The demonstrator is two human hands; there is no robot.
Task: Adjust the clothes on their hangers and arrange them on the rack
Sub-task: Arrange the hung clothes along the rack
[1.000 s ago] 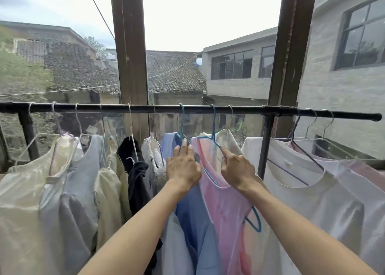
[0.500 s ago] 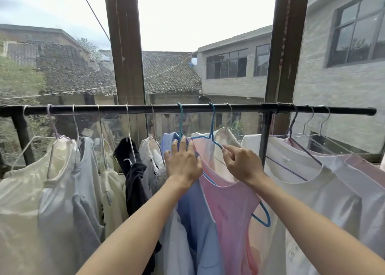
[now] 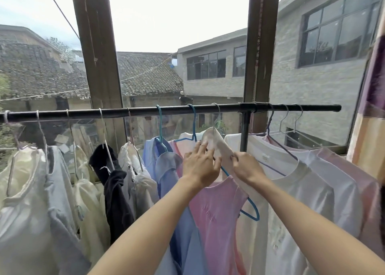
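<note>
A: What does the head view show of the place?

B: A black metal rack rail (image 3: 125, 113) runs from 9 o'clock to 3 o'clock in front of a large window with two brown wooden posts (image 3: 98, 51). Through the glass: grey tiled roofs (image 3: 145, 74) at 11 o'clock, a grey brick building (image 3: 312, 82) at 2 o'clock, pale sky at 12. A striped purple and orange curtain (image 3: 373, 116) hangs at the 3 o'clock edge.

A: And the clothes?

B: They fill the rail. At 9 o'clock cream and pale grey garments (image 3: 31, 191), then a black garment (image 3: 114, 191), then a blue shirt (image 3: 168, 170) on a teal hanger. White T-shirts (image 3: 302, 191) hang toward 3 o'clock.

A: The hands?

B: Both sit at the centre. The left hand (image 3: 201, 167) lies with fingers spread over the neck of a pink sleeveless top (image 3: 216, 212), which hangs on a blue wire hanger (image 3: 252, 212); I cannot tell whether it grips. The right hand (image 3: 246, 167) pinches the edge of a cream cloth (image 3: 216, 143) hanging just behind the pink top.
</note>
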